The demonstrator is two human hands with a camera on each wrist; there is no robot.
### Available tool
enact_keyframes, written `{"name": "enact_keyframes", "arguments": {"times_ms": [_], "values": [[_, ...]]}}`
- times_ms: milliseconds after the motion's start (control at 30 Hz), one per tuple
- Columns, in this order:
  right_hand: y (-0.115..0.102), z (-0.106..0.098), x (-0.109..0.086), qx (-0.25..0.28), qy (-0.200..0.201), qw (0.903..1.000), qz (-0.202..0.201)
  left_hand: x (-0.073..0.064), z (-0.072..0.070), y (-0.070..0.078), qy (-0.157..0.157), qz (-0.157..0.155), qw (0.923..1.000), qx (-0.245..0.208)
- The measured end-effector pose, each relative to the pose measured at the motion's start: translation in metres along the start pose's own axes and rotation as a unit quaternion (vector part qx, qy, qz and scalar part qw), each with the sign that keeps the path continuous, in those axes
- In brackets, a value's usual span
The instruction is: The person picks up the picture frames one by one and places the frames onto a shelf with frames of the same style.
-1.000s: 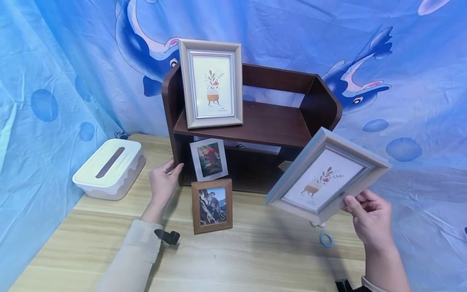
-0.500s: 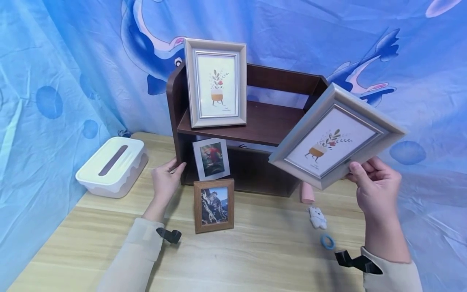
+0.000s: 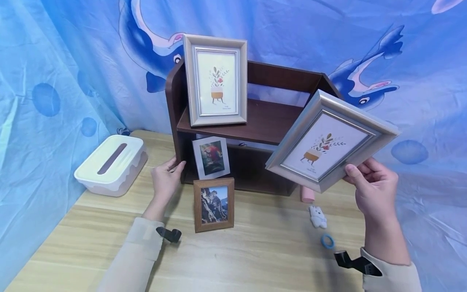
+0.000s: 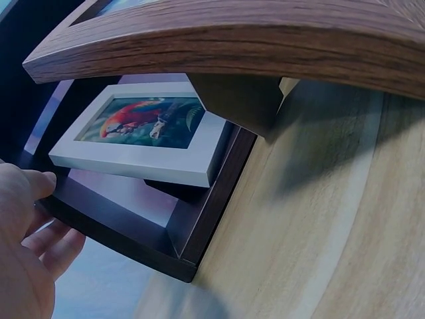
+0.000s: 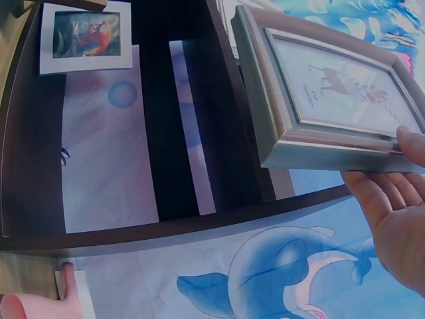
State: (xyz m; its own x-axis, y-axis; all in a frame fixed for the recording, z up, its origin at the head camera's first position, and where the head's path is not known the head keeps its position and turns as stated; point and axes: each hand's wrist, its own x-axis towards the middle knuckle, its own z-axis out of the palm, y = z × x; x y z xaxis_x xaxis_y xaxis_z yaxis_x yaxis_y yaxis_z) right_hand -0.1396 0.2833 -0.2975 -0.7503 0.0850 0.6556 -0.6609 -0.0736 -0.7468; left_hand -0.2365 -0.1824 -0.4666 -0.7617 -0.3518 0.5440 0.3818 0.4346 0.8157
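Note:
My right hand (image 3: pixel 377 190) pinches a silver-beige picture frame (image 3: pixel 330 144) by its lower right edge, thumb on the front and fingers behind. The frame tilts in the air before the right end of a dark brown two-tier shelf (image 3: pixel 277 115). My left hand (image 3: pixel 164 180) grips the shelf's left side panel low down, its thumb on the inner face in the left wrist view. A matching frame (image 3: pixel 217 81) stands upright at the left of the upper tier. Below it, a white frame with a parrot picture (image 3: pixel 211 158) leans in the lower tier.
A wooden frame with a leopard picture (image 3: pixel 213 206) stands before the shelf. At the left is a white tissue box (image 3: pixel 109 166). On the right lie a pink cylinder (image 3: pixel 307 194), a white bear figure (image 3: pixel 317 217) and a blue ring (image 3: pixel 327 241). A blue curtain (image 3: pixel 284 28) hangs behind.
My right hand has raised the held frame, then brought it slightly back down and left. The pink cylinder and bear figure have come into sight. My left hand stays on the shelf panel.

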Motion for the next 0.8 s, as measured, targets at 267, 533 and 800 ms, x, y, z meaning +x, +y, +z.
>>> {"name": "enact_keyframes", "arguments": {"times_ms": [267, 533, 800], "values": [[-0.004, 0.001, 0.008, 0.022, 0.001, 0.9997, -0.011, 0.002, 0.001, -0.002, 0.01, 0.027, 0.9996, -0.001], [-0.011, 0.012, 0.027, 0.006, 0.024, 0.9997, 0.009, 0.0, 0.001, -0.002, 0.006, 0.04, 0.9992, 0.0], [-0.017, 0.035, 0.06, -0.027, 0.081, 0.9949, 0.054, -0.001, 0.0, -0.003, 0.013, 0.041, 0.9991, 0.005]]}}
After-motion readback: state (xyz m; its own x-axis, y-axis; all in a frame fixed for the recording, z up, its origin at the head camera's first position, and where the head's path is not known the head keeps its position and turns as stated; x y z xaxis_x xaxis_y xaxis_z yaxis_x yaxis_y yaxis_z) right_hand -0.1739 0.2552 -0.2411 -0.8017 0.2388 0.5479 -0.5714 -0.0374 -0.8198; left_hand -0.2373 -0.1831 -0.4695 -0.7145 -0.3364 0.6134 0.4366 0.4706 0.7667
